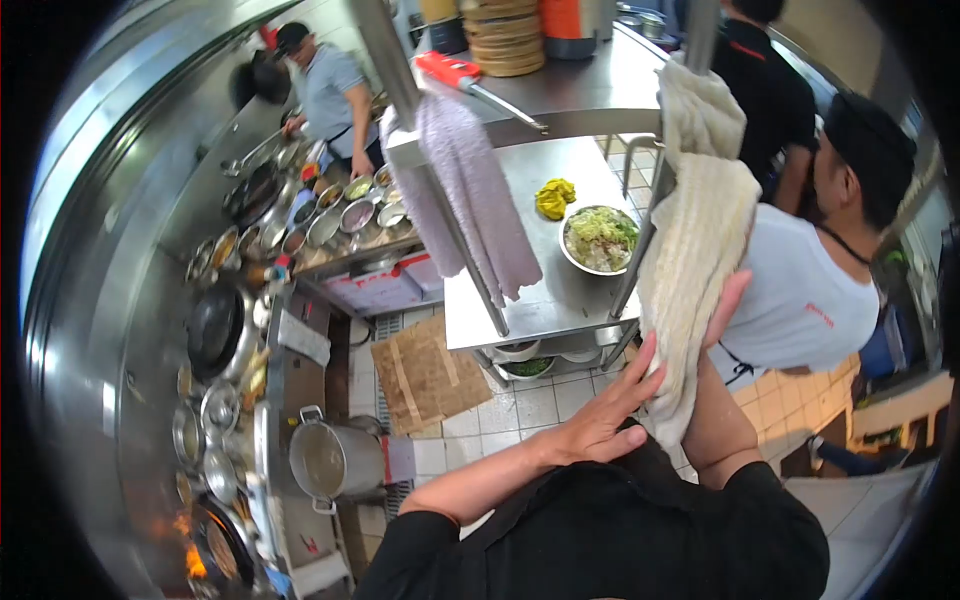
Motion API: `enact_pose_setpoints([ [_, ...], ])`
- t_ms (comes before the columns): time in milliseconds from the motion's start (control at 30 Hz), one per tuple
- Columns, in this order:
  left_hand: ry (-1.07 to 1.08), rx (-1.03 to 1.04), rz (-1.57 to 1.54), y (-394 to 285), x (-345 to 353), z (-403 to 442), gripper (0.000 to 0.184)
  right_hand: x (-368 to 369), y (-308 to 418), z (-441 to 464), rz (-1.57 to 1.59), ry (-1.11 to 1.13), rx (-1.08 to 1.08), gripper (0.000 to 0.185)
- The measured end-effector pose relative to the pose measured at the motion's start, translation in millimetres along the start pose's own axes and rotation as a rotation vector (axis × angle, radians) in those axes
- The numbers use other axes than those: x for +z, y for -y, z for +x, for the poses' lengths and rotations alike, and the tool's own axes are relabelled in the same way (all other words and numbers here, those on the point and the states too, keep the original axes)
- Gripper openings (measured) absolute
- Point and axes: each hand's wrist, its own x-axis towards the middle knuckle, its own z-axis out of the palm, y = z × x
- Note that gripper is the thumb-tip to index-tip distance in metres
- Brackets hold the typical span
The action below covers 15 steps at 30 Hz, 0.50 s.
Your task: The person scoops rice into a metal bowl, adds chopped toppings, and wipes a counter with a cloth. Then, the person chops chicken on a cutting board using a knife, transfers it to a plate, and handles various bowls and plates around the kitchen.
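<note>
Found towel (695, 260), cream and long, hanging beside the steel post (650, 230), with lower end between the two hands. Observed left hand (602, 418) at the towel's lower left edge: back of hand toward the camera, fingers extended and slightly spread, pointing up and to the right, thumb set apart below. Rated as open, with fingertips against the cloth rather than wrapped around it. Noted left forearm reaching across in front of the body, elbow out to the left.

Located right hand (734, 298) on the towel's far right side, raised higher than the left, with forearm upright. Seen only in part, along the cloth's edge; cannot tell whether gripping the towel or merely pressed to it.

Recorded beyond the post: table (520, 165), carrying bowl (604, 272) and, just beside it, yellow bundle (554, 198). Noted co-worker (800, 290) in white close by on the right.
</note>
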Motion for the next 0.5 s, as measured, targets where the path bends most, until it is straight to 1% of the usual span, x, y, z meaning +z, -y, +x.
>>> enact_pose_setpoints([
  [33, -0.026, -0.059, -0.028, 10.9, 3.8, -15.5, 0.072, 24.2, 5.5, 0.8, 0.084, -0.067, -0.053, 0.092],
  [67, -0.052, -0.125, -0.06, 21.5, 7.5, -31.5, 0.073, 32.5, 6.5, -2.9, 0.163, -0.136, -0.103, 0.09],
  [100, -0.201, -0.188, -0.153, 32.9, 15.8, -42.1, 0.071, 3.3, -20.2, -20.7, 0.436, 0.141, 0.032, 0.09],
  [133, -0.172, -0.194, -0.168, 43.3, 15.6, -54.5, 0.071, -24.4, -47.2, -39.4, 0.701, 0.431, 0.16, 0.091],
  [200, -0.367, -0.35, -0.452, 57.4, 21.1, -72.2, 0.067, 19.3, -8.4, -58.4, -0.307, 0.604, -0.082, 0.093],
  [233, -0.408, -0.408, -0.728, 30.5, 11.2, -55.9, 0.059, 23.4, -1.9, -63.4, -0.474, 0.622, -0.229, 0.088],
  [267, -0.413, -0.419, -0.745, 27.6, 9.6, -52.4, 0.059, 22.1, 2.3, -67.0, -0.637, 0.64, -0.372, 0.085],
  [333, -0.62, -0.344, -0.828, 26.7, 9.3, -43.3, 0.053, -1.1, -0.8, -81.6, -0.741, 0.746, -0.349, 0.088],
  [400, -0.798, -0.292, -0.905, 28.7, 12.3, -36.4, 0.049, -18.7, -10.6, -92.7, -0.752, 0.841, -0.32, 0.088],
  [433, -0.766, -0.319, -0.918, 36.0, 4.9, -37.5, 0.049, -24.4, -15.4, -102.9, -0.697, 0.9, -0.25, 0.088],
  [467, -0.945, -0.406, -0.691, 49.5, -11.7, -40.0, 0.047, -27.3, -18.8, -107.8, -0.637, 0.956, -0.187, 0.088],
  [500, -1.107, -0.478, -0.443, 59.9, -27.0, -35.9, 0.047, -29.3, -12.6, -101.7, -0.581, 1.067, -0.074, 0.087],
])
